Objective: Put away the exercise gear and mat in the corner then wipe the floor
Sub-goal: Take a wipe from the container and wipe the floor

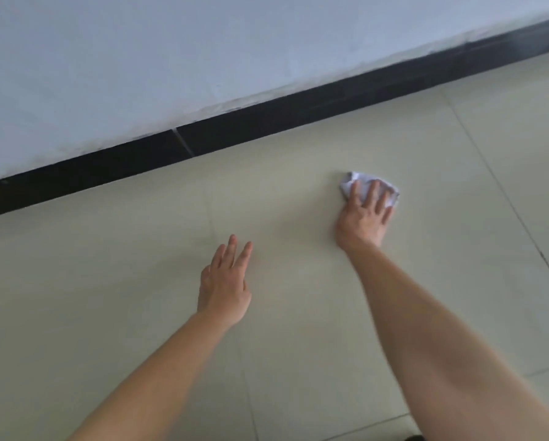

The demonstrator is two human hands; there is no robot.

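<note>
Two hands are down at the floor [107, 281], and only one of them has the tool. The right hand [364, 214] lies flat on a crumpled white cloth [348, 184], fingers straight and spread, pressing it to the tile rather than gripping it. The cloth sits under and just beyond those fingertips, near the floor's far edge where the black baseboard [267, 122] runs below the wall [139, 58], though a strip of bare tile separates them.

The left hand [224, 281] is wide too, fingers straight and holding nothing. It lies nearer the person and well apart from the cloth; whether it bears on the tile or hangs just above cannot be told.

The cloth has no clear long axis, being a bunched wad. The unwiped stretch most open to it seems to lie leftward and back toward the person, between the two hands, so the right arm would likely sweep along the baseboard line or pull inward. No exercise gear or mat shows here, which suggests the wiping stage.
</note>
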